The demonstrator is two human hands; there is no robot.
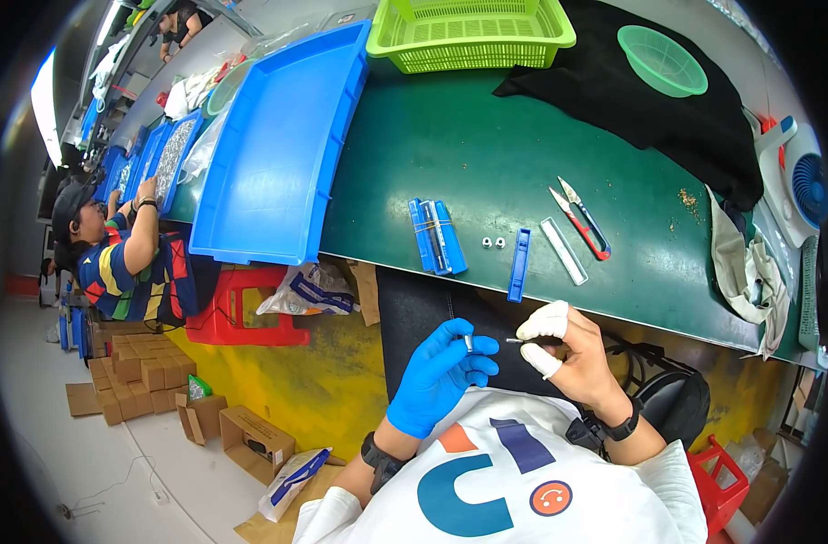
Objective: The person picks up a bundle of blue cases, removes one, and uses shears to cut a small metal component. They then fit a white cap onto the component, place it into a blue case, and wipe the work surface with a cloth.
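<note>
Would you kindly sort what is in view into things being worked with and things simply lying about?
In hand:
- left hand, blue-gloved, pinching a small metal part
- right hand holding a thin pin

Lying about:
- snips
- blue strips
- two small nuts
- big blue tray
- green basket
- black cloth

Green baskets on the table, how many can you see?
2: a rectangular slotted basket at the far edge, and a round mesh basket on the black cloth. Others may be hidden.
</note>
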